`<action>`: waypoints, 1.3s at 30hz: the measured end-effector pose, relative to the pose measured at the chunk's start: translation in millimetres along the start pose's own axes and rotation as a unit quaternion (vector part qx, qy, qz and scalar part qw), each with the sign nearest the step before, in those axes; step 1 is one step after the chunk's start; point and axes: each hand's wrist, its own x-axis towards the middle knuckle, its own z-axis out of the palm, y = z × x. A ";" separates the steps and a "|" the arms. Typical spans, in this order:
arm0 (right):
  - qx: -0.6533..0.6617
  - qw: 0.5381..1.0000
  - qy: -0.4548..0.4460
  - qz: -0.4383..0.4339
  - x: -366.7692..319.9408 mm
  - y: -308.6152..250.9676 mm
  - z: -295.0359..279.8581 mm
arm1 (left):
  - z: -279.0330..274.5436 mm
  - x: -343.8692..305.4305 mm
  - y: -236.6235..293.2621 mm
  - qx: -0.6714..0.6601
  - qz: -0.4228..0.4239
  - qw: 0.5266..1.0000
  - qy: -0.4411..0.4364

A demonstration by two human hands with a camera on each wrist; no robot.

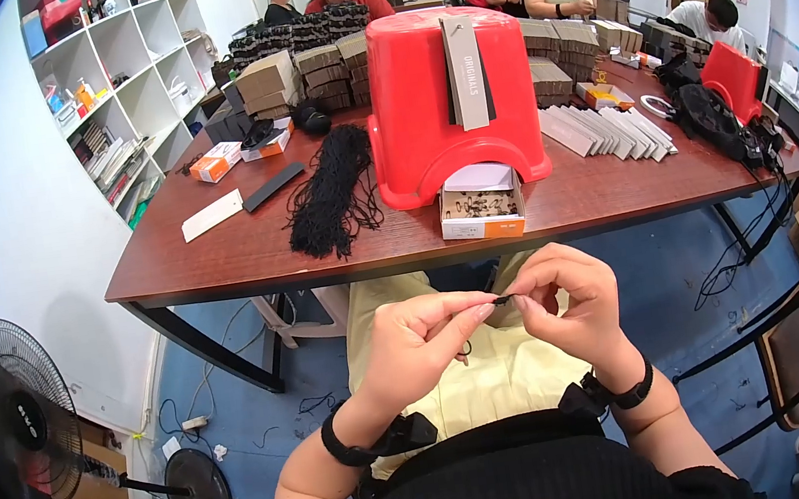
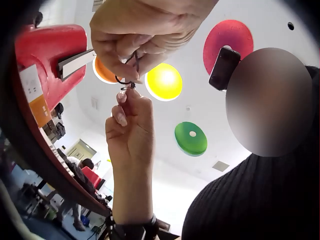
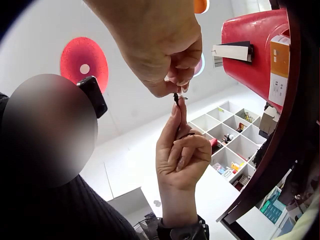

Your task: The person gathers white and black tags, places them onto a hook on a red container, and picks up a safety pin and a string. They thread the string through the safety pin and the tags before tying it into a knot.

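Observation:
Above the lap, my left hand and right hand meet fingertip to fingertip. Between them is a short black cord, pinched by thumb and forefinger on each side. In the left wrist view a loop of the cord hangs by the left fingers, and a small dark knot sits where both hands' fingertips come together. A thin wire-like piece sticks out beside the cord in the right wrist view. Part of the cord is hidden behind the left fingers.
Ahead on the table stands a red plastic stool with hang tags on it. A box of small metal pieces sits under its front arch. Left lies a bundle of black cords; right, a fanned row of tags.

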 end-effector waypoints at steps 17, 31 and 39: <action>-0.033 0.990 -0.114 -0.074 7.4 -1.8 -1.2 | -0.5 0.5 0.7 0.105 0.055 0.993 -0.016; -0.072 0.979 -0.166 0.090 3.4 -4.8 -33.8 | -13.3 7.0 2.4 0.285 0.165 0.942 -0.062; -0.060 0.932 -0.349 0.080 -2.1 23.9 -57.4 | -6.2 15.8 5.0 0.214 0.124 0.960 -0.133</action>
